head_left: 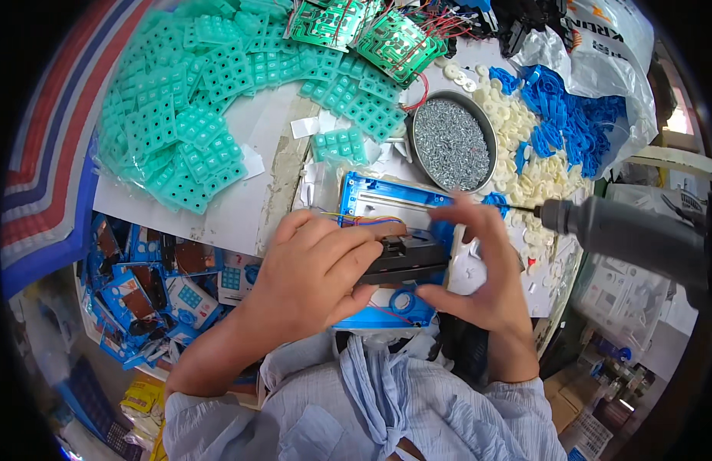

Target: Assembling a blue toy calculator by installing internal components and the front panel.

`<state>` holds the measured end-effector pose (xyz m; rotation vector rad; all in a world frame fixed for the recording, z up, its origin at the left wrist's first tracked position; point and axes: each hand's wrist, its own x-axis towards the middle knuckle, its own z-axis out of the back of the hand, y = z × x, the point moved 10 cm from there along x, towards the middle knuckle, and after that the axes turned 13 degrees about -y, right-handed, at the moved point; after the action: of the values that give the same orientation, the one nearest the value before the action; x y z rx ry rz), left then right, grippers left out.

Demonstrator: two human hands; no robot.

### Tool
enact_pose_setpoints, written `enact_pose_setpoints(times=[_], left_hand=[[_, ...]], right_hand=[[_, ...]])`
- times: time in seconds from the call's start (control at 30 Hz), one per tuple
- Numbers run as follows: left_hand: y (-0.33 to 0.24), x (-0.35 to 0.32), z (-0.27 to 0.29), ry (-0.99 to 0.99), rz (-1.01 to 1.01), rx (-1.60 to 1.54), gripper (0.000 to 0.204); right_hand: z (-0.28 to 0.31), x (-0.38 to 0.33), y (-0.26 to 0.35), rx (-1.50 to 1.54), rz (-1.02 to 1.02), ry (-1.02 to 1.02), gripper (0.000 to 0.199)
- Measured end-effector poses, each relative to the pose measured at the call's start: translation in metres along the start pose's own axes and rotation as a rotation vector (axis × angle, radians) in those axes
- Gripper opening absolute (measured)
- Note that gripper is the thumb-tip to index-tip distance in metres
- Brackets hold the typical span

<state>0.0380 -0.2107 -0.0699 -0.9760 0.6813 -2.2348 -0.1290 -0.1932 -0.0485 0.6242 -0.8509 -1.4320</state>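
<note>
A blue plastic housing lies at the table's near edge in front of me, with thin coloured wires along its left side. Over its middle is a black plastic part, roughly box-shaped, and my left hand grips its left end with the fingers on top and the thumb below. On the other side, my right hand is spread, fingers and thumb apart, at the housing's right edge. Its fingertips are slightly blurred, and I see nothing held in it. A round blue ring shows in the near part of the housing.
Teal keypads are heaped at the far left, beside green circuit boards. A metal bowl of screws stands beyond the housing. Cream discs and blue parts lie right. A grey power screwdriver juts in; finished-looking blue units fill the lower left.
</note>
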Motion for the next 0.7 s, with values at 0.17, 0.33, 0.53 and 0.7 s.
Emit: enact_pose_setpoints(times=[0.17, 0.33, 0.53, 0.7], left_hand=[[0.007, 0.019, 0.002, 0.117, 0.094, -0.181, 0.033], [0.017, 0.036, -0.002, 0.182, 0.2, -0.337, 0.019], [0.031, 0.032, -0.001, 0.145, 0.452, -0.417, 0.023], [0.034, 0.033, -0.008, 0.048, 0.594, -0.609, 0.028]], right_hand=[[-0.017, -0.009, 0.015, -0.272, 0.412, 0.058, 0.062], [-0.013, -0.006, 0.033, -0.368, 0.467, 0.098, 0.062], [0.067, -0.014, 0.004, -0.247, 0.307, -0.081, 0.048], [0.168, -0.054, -0.092, -0.397, -0.09, -0.448, 0.046]])
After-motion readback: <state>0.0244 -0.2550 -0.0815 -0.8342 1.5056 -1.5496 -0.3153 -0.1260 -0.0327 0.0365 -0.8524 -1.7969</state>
